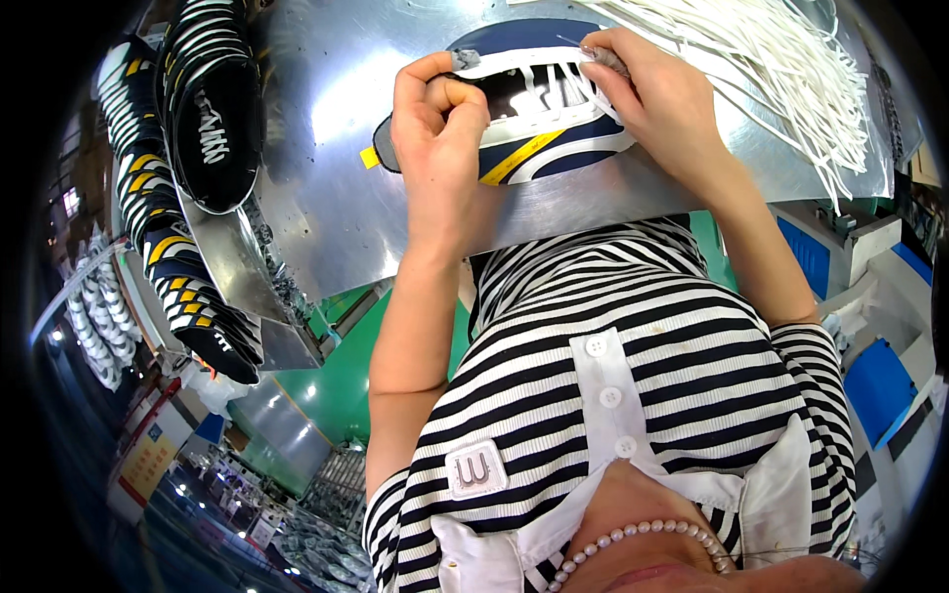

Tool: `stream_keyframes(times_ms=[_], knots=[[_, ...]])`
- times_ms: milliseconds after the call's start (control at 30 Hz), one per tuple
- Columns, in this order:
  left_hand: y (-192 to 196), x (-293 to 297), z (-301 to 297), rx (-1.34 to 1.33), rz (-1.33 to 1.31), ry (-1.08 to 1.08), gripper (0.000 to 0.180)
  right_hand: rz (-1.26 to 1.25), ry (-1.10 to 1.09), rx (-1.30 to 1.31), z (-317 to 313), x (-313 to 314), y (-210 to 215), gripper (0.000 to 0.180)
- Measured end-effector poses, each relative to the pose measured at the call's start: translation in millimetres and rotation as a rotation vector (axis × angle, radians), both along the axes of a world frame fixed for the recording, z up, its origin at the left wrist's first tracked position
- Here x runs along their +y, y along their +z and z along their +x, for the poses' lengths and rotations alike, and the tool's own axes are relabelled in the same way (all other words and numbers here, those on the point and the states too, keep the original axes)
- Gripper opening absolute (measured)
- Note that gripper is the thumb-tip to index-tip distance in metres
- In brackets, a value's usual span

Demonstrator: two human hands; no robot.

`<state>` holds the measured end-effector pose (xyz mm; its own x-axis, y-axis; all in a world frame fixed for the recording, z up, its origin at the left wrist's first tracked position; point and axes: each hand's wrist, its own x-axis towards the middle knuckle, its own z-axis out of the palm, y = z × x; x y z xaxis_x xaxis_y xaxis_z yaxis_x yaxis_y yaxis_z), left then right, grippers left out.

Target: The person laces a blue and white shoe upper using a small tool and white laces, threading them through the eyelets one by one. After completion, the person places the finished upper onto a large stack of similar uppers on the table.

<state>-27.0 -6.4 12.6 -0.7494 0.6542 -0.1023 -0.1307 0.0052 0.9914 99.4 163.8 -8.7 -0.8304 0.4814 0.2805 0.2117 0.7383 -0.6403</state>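
A navy shoe upper with white and yellow stripes lies on the metal table, a yellow tab at its left end. White shoelace zigzags across its dark opening toward the right. My left hand is closed at the upper's left part, its wrapped index fingertip on the white eyelet strip and the other fingers curled in. At the right end of that strip, my right hand pinches the lace between thumb and wrapped index finger. A thin pointed bit sticks out by that fingertip; I cannot tell what it is.
A large bundle of loose white laces spreads over the table's far right. Stacked dark shoe uppers stand along the left edge, with more striped ones beside them. The metal table ends just before my body. Blue bins stand at right.
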Motion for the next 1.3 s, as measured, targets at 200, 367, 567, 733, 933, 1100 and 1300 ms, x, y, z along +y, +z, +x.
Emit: stream_keyframes(times_ms=[200,367,567,733,933,1100,1300], knots=[[-10.0,14.5,5.4,0.289,-0.178,0.155,0.061,-0.133,0.019,-0.035,-5.0,5.0,0.2,0.021],[-17.7,29.8,10.5,0.321,-0.221,0.274,0.063,-0.109,0.046,-0.030,-6.1,5.1,-1.8,0.022],[11.5,0.7,-0.8,0.279,-0.396,-0.060,0.056,-0.183,-0.017,0.006,-6.1,5.8,-5.9,0.022],[32.1,-14.4,24.8,0.886,-0.517,-0.068,0.058,-0.045,0.059,0.124,18.5,10.1,6.2,0.020],[7.7,20.1,28.5,1.099,-0.568,-0.165,0.037,0.003,0.055,0.091,26.3,-0.8,28.2,0.018],[4.7,19.8,9.8,1.007,-0.567,-0.181,0.032,-0.164,0.638,-0.159,69.9,-17.0,26.6,0.017],[4.0,17.1,-1.6,0.843,-0.470,-0.081,0.023,-0.673,0.374,0.000,69.1,-0.1,34.2,0.016]])
